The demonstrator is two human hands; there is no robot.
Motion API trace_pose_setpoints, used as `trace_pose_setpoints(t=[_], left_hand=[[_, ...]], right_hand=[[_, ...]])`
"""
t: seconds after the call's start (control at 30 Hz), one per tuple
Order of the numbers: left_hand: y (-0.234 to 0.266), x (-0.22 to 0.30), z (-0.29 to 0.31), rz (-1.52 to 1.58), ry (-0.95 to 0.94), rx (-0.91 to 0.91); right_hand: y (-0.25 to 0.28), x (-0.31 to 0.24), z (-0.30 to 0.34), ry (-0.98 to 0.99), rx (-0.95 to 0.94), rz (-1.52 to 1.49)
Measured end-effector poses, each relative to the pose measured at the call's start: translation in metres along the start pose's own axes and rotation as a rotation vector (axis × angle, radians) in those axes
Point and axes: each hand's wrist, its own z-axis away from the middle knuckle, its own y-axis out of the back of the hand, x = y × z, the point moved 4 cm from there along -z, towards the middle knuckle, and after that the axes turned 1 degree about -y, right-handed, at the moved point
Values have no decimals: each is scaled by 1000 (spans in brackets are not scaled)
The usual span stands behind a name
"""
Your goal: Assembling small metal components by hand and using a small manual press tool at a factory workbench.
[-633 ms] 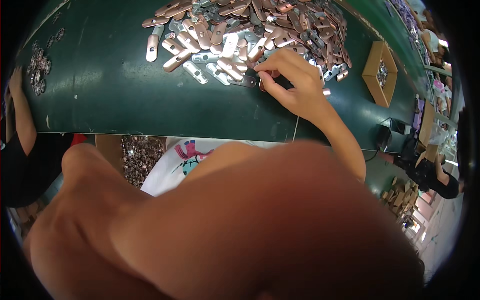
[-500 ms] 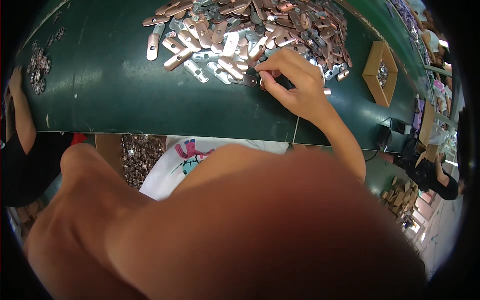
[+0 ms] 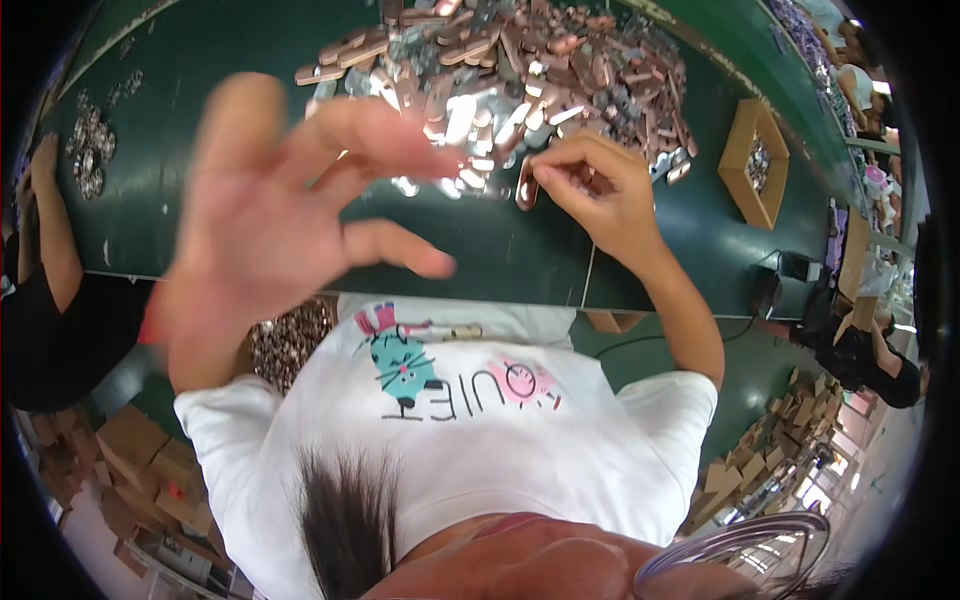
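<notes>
My left hand [image 3: 262, 228] is raised close in front of the view, blurred, with its fingers spread and nothing seen in them. It hides the left part of the pile. Over the green table, my right hand [image 3: 612, 192] pinches a copper-coloured oblong metal piece [image 3: 526, 188] between thumb and fingertips. That piece stands on end just at the near edge of a large pile [image 3: 600, 72] of similar rounded oblong pieces, some copper-coloured and some silvery.
An open cardboard box [image 3: 738, 178] with small metal parts stands right of the pile. Small round metal parts [image 3: 90, 150] lie at the left. Another person's arm [image 3: 58, 225] rests at the left table edge. Below the edge is a container of small shiny parts [image 3: 292, 345].
My left arm, which covered the lower view, has dropped away, and the left hand now shows spread over the table. My right hand has shifted slightly toward me, with the oblong piece clearer in it.
</notes>
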Motion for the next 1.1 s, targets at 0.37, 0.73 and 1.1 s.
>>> trace_pose_setpoints(t=[0.37, 0.73, 1.1], left_hand=[[8, -33, -21, -1522, -749, -143], [13, -54, -27, -1687, -481, 13], [52, -42, -25, -113, -52, 405]], right_hand=[[1, 7, -15, -231, -12, -633], [-13, 6, -38, -278, 7, -702], [-40, 0, -40, -138, 58, -870]])
